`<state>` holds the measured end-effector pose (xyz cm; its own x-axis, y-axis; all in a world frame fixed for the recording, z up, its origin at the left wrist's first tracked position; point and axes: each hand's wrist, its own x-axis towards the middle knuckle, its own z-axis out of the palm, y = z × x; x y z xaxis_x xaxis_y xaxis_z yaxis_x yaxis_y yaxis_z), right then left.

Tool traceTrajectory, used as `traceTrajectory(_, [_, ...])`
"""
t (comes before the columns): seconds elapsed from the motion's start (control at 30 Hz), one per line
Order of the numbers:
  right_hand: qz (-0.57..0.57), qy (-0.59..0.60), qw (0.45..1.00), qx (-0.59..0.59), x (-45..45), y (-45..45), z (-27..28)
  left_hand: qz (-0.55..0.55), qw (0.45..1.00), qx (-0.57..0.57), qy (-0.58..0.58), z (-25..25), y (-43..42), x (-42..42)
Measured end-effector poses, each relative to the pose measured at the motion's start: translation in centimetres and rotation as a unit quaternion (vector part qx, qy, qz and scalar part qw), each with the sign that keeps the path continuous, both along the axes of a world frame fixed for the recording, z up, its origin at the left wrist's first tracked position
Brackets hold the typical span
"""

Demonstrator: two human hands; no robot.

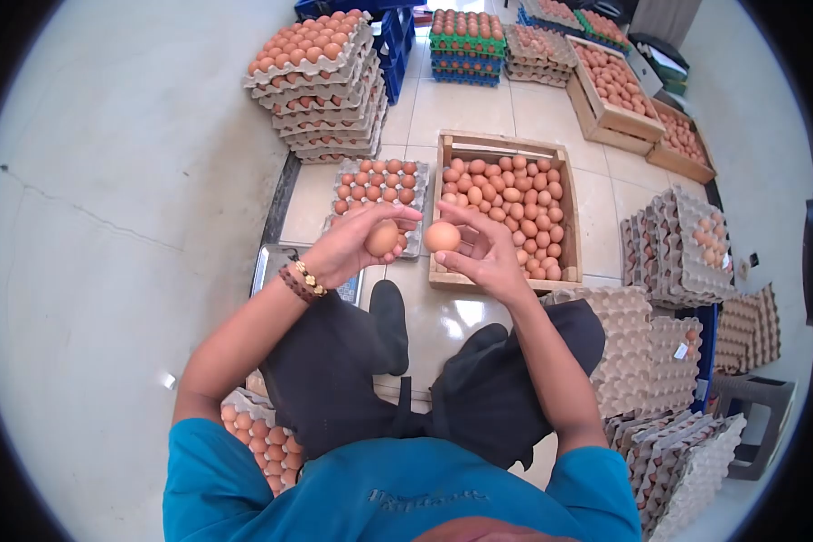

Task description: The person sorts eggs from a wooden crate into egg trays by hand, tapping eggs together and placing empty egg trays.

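My left hand (361,242) holds a brown egg (382,238) in its curled fingers, above the near part of a grey egg tray (420,185) filled with rows of brown eggs. A lighter brown egg (442,237) is between the thumb and fingers of my right hand (483,251), over the left side of a wooden crate (574,217). Many loose brown eggs (515,194) lie in that crate. Both hands are close together, with a small gap between the two eggs.
Tall stacked egg trays (321,99) stand at the back left. Green and blue trays (467,50) and more wooden crates (619,131) are at the back. Trays (677,244) stand to the right; a tray of eggs (262,443) is beside my left leg.
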<state>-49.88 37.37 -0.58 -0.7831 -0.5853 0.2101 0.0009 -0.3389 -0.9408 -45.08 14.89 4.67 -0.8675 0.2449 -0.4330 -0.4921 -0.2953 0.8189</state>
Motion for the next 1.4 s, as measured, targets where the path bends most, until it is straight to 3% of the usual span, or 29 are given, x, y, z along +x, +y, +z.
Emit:
traceTrajectory(0.17, [0.071,-0.027,0.997,0.021,0.5,0.7,-0.4,0.045,0.986,0.158,-0.024,-1.2,1.4,3.5])
traceTrajectory(0.33, [0.063,0.017,0.997,0.039,1.9,-0.1,-0.2,0.103,0.977,0.187,0.004,-2.2,2.3,6.7])
traceTrajectory(0.43, [0.111,0.015,0.989,0.101,2.4,0.2,-0.3,0.151,0.981,0.104,0.063,-3.5,3.8,9.3])
traceTrajectory(0.6, [0.153,0.084,0.974,0.142,5.2,0.4,1.3,0.199,0.974,0.101,0.038,-4.5,5.9,13.1])
traceTrajectory(0.83, [0.282,-0.005,0.95,0.132,8.6,-0.6,1.7,0.213,0.975,-0.038,0.043,-2.9,6.7,19.0])
traceTrajectory(0.97, [0.374,-0.053,0.924,0.058,9.4,-0.9,0.3,0.267,0.961,0.061,0.047,-3.0,6.8,22.6])
traceTrajectory(1.03, [0.356,-0.072,0.93,0.057,9.5,-1.1,0.1,0.316,0.942,0.103,0.056,-2.1,6.0,25.5])
traceTrajectory(1.1, [0.317,-0.015,0.945,0.081,8.5,-1.1,-0.4,0.352,0.925,0.126,0.07,-0.8,4.8,28.1])
traceTrajectory(1.17, [0.279,0.017,0.957,0.072,6.6,-0.7,-1.1,0.442,0.883,0.106,0.116,-0.4,2.8,31.5])
traceTrajectory(1.27, [0.233,0.007,0.971,0.042,3.2,0.7,-2.4,0.643,0.752,0.045,0.135,-2.3,-1.1,38.6])
traceTrajectory(1.33, [0.218,-0.02,0.975,0.017,1.7,1.4,-2.6,0.72,0.682,-0.081,0.103,-3.4,-3.0,44.2])
traceTrajectory(1.4, [0.19,-0.042,0.981,0.006,0.6,2.0,-3.2,0.797,0.543,-0.26,-0.049,-5.2,-2.2,47.9])
